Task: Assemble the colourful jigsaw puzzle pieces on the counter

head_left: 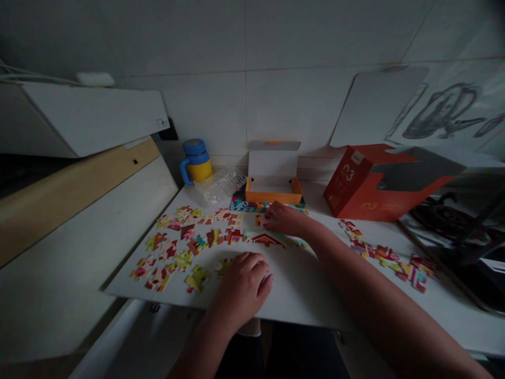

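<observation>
My right hand (282, 218) reaches to the middle of the white table, its fingertips closed at the edge of a tan puzzle piece (259, 221). Just below it lie joined pieces with a red roof shape (267, 239). Nearer the front edge, my left hand (244, 281) rests on the table with its fingers curled in, and nothing shows in them. A green piece (223, 267) lies beside that hand, partly covered by it. Several loose puzzle pieces (183, 259) in green, brown and pink spread over the left part of the table.
An open orange box (274, 197) stands at the back on a colourful patterned sheet (237, 202). Left of it are clear bubble wrap (221, 187) and a blue-yellow mug (198, 167). A red box (355, 189), more pieces (384, 255) and a dark stove (465, 247) occupy the right.
</observation>
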Available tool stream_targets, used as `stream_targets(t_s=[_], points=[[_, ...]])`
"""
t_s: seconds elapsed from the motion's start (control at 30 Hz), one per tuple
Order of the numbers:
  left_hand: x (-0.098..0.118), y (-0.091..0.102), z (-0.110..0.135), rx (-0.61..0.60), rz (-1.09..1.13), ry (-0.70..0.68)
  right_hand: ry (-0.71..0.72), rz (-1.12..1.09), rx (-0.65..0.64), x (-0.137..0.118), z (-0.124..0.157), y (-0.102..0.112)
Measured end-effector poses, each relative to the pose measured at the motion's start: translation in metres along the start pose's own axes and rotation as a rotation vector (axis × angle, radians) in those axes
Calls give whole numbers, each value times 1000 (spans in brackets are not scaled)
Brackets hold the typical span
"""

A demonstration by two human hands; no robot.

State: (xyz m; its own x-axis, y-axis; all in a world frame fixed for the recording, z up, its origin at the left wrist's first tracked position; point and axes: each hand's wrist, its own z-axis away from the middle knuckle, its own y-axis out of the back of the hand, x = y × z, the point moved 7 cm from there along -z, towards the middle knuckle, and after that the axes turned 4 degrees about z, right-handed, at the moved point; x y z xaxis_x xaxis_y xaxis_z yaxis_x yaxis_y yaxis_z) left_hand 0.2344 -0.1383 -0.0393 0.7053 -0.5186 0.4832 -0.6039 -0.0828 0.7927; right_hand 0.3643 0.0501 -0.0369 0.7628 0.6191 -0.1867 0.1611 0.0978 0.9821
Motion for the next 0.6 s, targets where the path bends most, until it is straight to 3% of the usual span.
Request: stream_targets(t_s=[0.2, 0.6], points=[[1, 0, -2, 4, -10, -17, 4, -40, 50, 7, 9, -8], [1, -1, -2, -22, -54, -25, -74, -135, 54, 6, 11, -3]])
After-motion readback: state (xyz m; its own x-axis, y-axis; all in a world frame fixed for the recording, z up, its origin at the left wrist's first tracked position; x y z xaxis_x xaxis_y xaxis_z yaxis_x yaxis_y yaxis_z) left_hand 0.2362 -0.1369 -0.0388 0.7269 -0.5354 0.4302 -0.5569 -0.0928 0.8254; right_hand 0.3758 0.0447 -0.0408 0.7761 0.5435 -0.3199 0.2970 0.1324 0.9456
